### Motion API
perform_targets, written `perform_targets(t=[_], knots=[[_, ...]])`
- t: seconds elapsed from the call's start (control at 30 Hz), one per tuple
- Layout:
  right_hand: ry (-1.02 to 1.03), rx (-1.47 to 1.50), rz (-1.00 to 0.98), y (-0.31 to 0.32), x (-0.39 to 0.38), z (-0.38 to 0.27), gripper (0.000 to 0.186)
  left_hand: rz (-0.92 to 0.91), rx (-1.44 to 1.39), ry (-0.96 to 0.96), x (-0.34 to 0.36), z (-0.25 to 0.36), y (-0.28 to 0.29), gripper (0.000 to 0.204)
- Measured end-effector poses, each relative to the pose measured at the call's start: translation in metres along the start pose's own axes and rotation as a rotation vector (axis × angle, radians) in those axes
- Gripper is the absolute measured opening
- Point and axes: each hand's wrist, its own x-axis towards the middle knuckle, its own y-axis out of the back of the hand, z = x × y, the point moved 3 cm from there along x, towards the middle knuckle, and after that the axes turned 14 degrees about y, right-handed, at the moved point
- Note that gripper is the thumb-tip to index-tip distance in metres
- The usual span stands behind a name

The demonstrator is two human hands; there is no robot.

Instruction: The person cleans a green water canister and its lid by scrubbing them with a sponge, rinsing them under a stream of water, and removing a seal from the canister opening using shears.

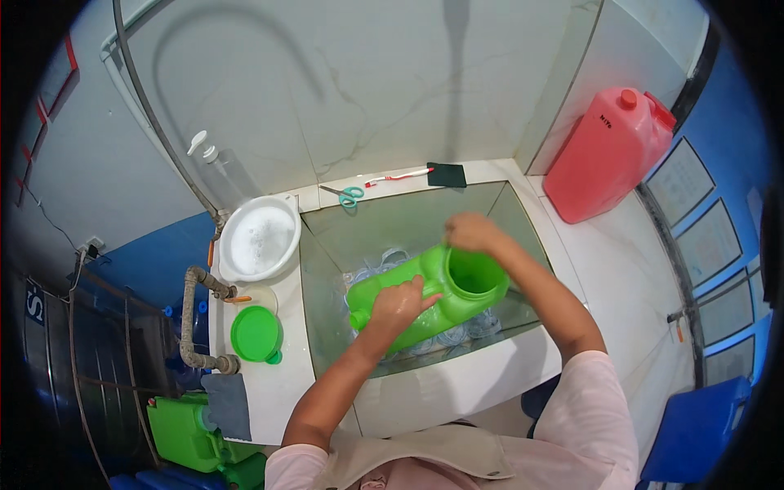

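From where I stand, to the left of the sunken rectangular sink [320, 314], a round white plastic basin [260, 278] of suds and a round green plastic lid [255, 333] rest on the pale tiled surface [282, 388]. Teal-handled scissors [351, 196] lie behind the sink, toward its left corner. Over the sink, the person's left hand [398, 306] grasps a large, boxy green plastic jug [445, 312], fingers bent over its upper side, thumb out toward the mouth. The jug lies tilted sideways inside the sink, above some clear plastic pieces [483, 327]. It looks hollow and probably light for its bulk, stiff-walled and unlikely to break, though slick if wet; the handle and the wide mouth's rim seem the surest holds. A red-and-white toothbrush [398, 177] and a dark green square pad [447, 175] lie behind the sink. The right hand [472, 233] is curled at the mouth's rim; I can't tell whether its fingers pinch anything. Right of the sink stands a tall red plastic jug [608, 155].
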Motion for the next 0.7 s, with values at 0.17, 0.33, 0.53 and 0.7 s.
perform_targets(t=[0.17, 0.33, 0.53, 0.7], knots=[[0.154, 0.359, 0.738, -0.036, 0.012, 0.061, 0.028, -0.138, -0.141, 0.411, 0.023, -0.045, -0.006, 0.053], [0.421, -0.035, 0.803, -0.100, 0.010, -0.069, 0.025, -0.104, -0.217, 0.720, 0.022, -0.067, -0.018, 0.055], [0.065, 0.048, 1.095, -0.076, 0.038, -0.015, 0.023, -0.063, -0.282, 0.836, 0.026, -0.058, -0.026, 0.053], [0.837, 0.216, 0.385, -0.120, 0.015, -0.088, 0.025, -0.063, -0.243, 0.948, 0.013, -0.076, -0.017, 0.056]])
